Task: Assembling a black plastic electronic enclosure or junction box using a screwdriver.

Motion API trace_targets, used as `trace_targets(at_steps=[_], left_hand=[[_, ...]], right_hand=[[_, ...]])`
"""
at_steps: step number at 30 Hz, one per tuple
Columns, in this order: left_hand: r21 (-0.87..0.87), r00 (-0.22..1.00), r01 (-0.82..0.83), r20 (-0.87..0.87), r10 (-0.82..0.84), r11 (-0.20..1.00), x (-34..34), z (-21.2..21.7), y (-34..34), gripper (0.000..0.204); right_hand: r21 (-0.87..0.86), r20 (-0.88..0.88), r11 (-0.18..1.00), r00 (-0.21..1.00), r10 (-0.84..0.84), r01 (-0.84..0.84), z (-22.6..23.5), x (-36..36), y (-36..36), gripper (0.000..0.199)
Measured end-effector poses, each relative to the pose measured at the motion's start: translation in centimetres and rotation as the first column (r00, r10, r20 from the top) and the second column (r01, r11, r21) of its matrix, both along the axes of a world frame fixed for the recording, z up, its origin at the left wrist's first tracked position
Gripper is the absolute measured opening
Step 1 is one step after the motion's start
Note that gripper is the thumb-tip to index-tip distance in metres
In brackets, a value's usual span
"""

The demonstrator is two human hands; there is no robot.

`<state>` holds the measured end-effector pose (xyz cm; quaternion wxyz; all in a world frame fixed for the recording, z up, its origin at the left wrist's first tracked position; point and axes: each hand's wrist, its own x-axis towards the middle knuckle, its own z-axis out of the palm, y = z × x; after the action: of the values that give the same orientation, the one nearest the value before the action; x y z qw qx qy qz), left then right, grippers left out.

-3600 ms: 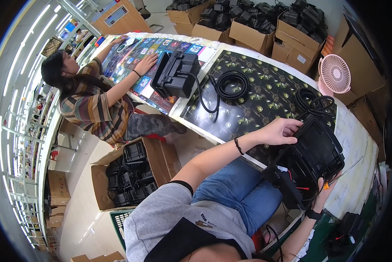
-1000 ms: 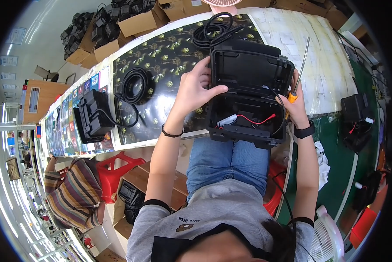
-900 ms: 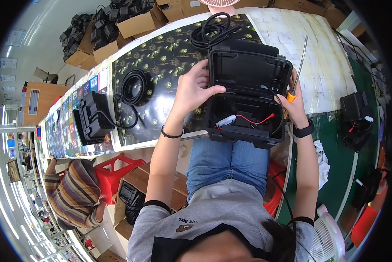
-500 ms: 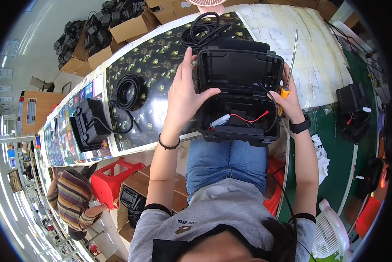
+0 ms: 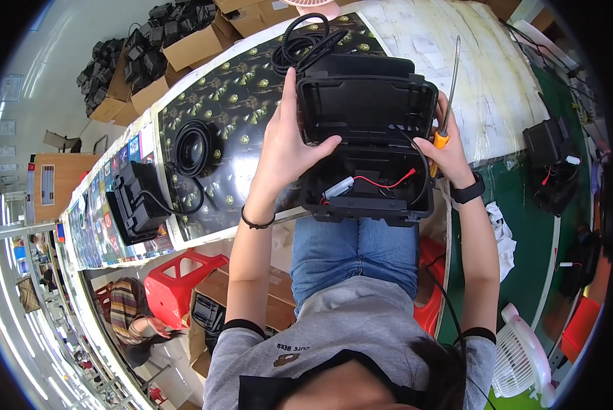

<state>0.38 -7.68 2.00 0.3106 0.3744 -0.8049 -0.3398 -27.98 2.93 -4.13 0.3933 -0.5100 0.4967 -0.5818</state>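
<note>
An open black plastic case (image 5: 368,147) rests at the table edge over my lap, lid raised, with a red wire (image 5: 383,181) and a white connector (image 5: 338,187) inside its lower half. My left hand (image 5: 289,143) grips the case's left side, thumb hooked over the inner wall. My right hand (image 5: 446,152) presses against the case's right side and holds a screwdriver (image 5: 448,92) with an orange handle, its shaft pointing away from me. A black band circles the left wrist and a black watch the right.
A coiled black cable (image 5: 305,37) lies behind the case. On the patterned table cover (image 5: 231,116) sit another cable coil (image 5: 193,147) and a black device (image 5: 134,201). Cardboard boxes (image 5: 183,48) line the far side. A red stool (image 5: 176,290), a white fan (image 5: 525,359) and a person (image 5: 132,318) are nearby.
The view has swung from the far table side onto the case. My left hand shifted from the case's middle to its left wall and the case sits closer to me.
</note>
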Motion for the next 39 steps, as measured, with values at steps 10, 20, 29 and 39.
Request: trace_targets(at_steps=[10,20,29,39], left_hand=[[-0.099,0.996,-0.04,0.072,0.047,0.994,-0.9,1.0,0.5,0.128],[-0.565,0.981,0.065,0.186,0.051,0.822,-1.4,5.0,3.4,0.094],[-0.563,0.861,0.466,0.465,-0.205,0.682,-2.4,2.4,14.6,0.049],[-0.636,0.96,0.247,0.265,-0.094,0.731,-2.5,-1.6,17.8,0.037]], right_hand=[[-0.013,-0.017,1.0,1.0,-0.006,0.006,0.2,0.1,0.0,0.092],[-0.005,0.021,1.0,1.0,0.0,0.0,0.0,0.6,0.0,0.093],[-0.043,0.006,0.999,1.0,0.022,-0.021,0.1,0.3,-0.1,0.092],[-0.079,0.019,0.995,0.997,0.068,-0.067,0.2,-0.3,0.8,0.096]])
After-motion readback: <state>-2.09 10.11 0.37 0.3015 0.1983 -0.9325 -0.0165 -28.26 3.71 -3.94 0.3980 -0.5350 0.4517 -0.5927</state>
